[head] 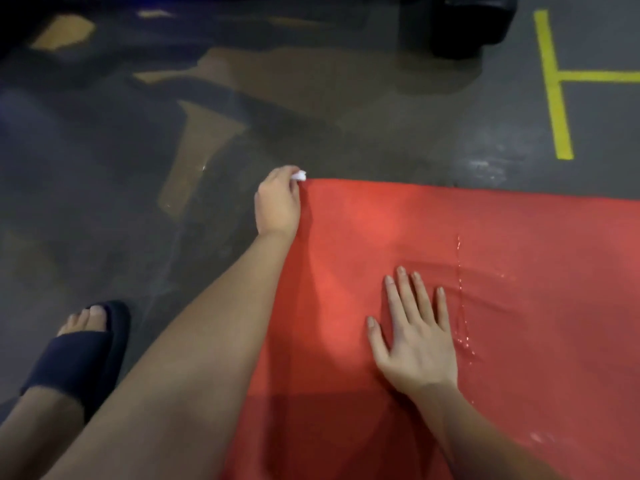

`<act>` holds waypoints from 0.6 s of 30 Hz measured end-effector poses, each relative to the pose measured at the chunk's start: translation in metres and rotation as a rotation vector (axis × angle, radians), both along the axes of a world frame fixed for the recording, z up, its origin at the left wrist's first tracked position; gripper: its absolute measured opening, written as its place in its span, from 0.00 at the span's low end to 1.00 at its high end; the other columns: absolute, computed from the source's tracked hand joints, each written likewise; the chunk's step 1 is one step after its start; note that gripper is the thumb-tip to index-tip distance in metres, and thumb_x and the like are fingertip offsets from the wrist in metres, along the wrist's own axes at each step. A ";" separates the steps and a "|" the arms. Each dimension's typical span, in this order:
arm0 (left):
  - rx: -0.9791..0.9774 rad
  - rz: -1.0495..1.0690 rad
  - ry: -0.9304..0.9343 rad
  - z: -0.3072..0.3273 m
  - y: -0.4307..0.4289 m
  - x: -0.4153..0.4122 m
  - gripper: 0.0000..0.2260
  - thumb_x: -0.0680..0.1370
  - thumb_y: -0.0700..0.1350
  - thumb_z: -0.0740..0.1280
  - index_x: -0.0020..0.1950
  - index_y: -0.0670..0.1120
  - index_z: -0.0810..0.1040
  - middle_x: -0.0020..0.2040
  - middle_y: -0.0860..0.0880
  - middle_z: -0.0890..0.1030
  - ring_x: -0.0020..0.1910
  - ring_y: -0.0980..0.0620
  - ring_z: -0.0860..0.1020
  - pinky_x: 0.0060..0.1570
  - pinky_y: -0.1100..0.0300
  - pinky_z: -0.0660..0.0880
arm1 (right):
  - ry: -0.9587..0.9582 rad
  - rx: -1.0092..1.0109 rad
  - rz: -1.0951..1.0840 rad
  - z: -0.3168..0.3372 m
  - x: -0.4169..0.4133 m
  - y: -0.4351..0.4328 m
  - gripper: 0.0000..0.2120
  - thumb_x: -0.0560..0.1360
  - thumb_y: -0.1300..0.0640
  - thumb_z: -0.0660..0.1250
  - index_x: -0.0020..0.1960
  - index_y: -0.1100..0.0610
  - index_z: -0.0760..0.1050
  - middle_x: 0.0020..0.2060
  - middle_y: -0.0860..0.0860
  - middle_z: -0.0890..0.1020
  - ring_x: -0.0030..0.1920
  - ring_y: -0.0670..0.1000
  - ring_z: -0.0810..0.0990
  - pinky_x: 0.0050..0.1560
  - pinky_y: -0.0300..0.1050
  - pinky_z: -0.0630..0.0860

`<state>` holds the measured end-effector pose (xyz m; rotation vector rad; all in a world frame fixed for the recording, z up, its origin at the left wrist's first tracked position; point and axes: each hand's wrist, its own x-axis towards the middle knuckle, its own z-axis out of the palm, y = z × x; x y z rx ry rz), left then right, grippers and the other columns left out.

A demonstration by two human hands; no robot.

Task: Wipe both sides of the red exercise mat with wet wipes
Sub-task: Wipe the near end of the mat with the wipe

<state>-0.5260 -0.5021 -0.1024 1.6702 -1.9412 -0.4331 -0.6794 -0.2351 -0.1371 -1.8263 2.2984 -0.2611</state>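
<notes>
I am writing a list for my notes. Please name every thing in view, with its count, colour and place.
mat: one, red, spread flat, right half of view, wet streaks on it
wipe: one, white, at the mat's far left corner
tape: two strips, yellow, T shape, top right
dark object: one, black, top edge, unclear what
floor: grey, brown patches
slipper: one, dark, worn, bottom left
left hand: one, pinches the wipe
right hand: one, flat on the mat

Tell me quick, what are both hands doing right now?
Left hand: closed, pinching a white wipe at the corner of the mat.
Right hand: open, flat on the mat.
</notes>
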 end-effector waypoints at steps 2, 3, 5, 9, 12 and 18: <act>0.107 -0.073 -0.130 -0.003 -0.012 -0.013 0.14 0.81 0.39 0.62 0.61 0.48 0.83 0.61 0.46 0.84 0.59 0.41 0.81 0.57 0.53 0.74 | 0.003 -0.011 0.003 -0.002 -0.002 -0.001 0.35 0.80 0.40 0.56 0.81 0.55 0.58 0.82 0.51 0.55 0.82 0.52 0.49 0.79 0.62 0.49; 0.151 -0.090 -0.189 -0.003 -0.009 -0.018 0.15 0.82 0.39 0.61 0.64 0.49 0.82 0.63 0.45 0.83 0.60 0.40 0.81 0.57 0.52 0.73 | 0.001 -0.020 -0.004 -0.002 -0.002 -0.001 0.35 0.79 0.40 0.56 0.81 0.56 0.59 0.81 0.51 0.56 0.82 0.52 0.50 0.79 0.63 0.50; 0.193 -0.053 -0.262 -0.002 0.007 -0.018 0.16 0.82 0.39 0.60 0.64 0.50 0.80 0.59 0.42 0.83 0.56 0.37 0.81 0.52 0.51 0.72 | -0.003 -0.036 -0.009 -0.001 -0.002 -0.002 0.35 0.78 0.41 0.58 0.80 0.56 0.61 0.81 0.51 0.58 0.81 0.53 0.52 0.79 0.64 0.52; 0.159 -0.091 -0.451 -0.001 0.045 -0.003 0.19 0.82 0.36 0.58 0.71 0.49 0.73 0.58 0.44 0.82 0.50 0.36 0.81 0.45 0.49 0.70 | 0.004 -0.064 -0.013 -0.001 0.000 -0.003 0.34 0.78 0.41 0.57 0.80 0.57 0.62 0.81 0.52 0.59 0.81 0.54 0.54 0.78 0.64 0.53; 0.133 -0.158 -0.539 0.002 0.019 -0.003 0.16 0.82 0.36 0.57 0.67 0.49 0.75 0.59 0.42 0.81 0.52 0.35 0.82 0.49 0.46 0.73 | 0.008 -0.059 -0.009 -0.001 0.000 -0.002 0.35 0.78 0.41 0.57 0.80 0.57 0.61 0.81 0.52 0.58 0.81 0.54 0.53 0.79 0.64 0.52; 0.193 -0.098 -0.550 0.009 0.024 -0.017 0.21 0.81 0.35 0.56 0.74 0.45 0.70 0.53 0.37 0.82 0.52 0.34 0.80 0.48 0.46 0.69 | -0.004 -0.059 -0.024 -0.002 0.000 -0.004 0.35 0.78 0.41 0.58 0.81 0.55 0.60 0.81 0.51 0.58 0.81 0.52 0.53 0.79 0.63 0.52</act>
